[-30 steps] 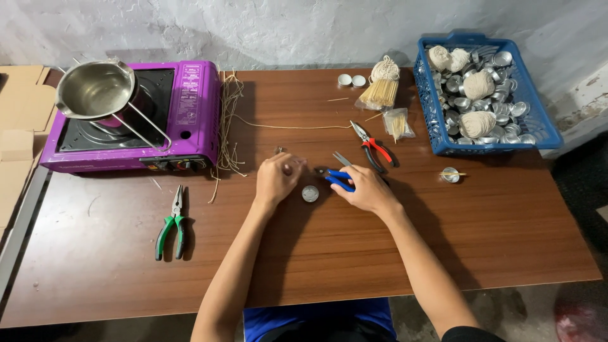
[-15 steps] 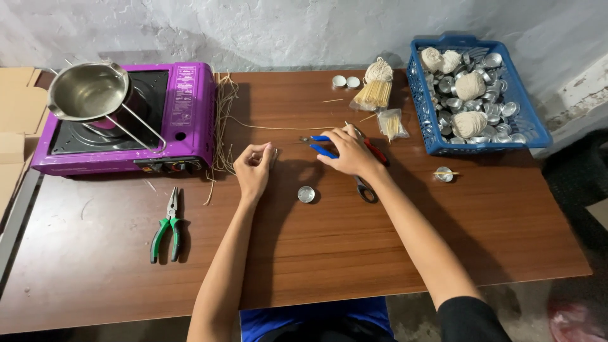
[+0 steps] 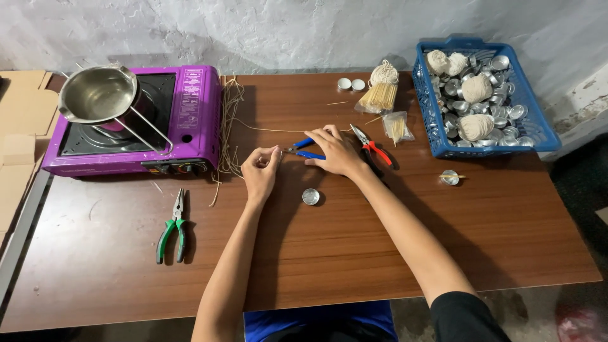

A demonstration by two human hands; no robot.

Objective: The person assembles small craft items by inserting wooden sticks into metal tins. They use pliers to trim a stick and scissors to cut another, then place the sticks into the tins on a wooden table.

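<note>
Right hand (image 3: 339, 152) on blue-handled pliers (image 3: 304, 149), left hand (image 3: 261, 168) pinching thin string (image 3: 278, 130) just beside. Small metal cup (image 3: 310, 197) on wooden table (image 3: 380, 253) below both. Red-handled pliers (image 3: 373, 149) right of hand.

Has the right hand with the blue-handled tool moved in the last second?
Yes. The right hand carried the blue-handled tool away from the small metal cup, up the table toward the far edge and the red-handled pliers.
</note>
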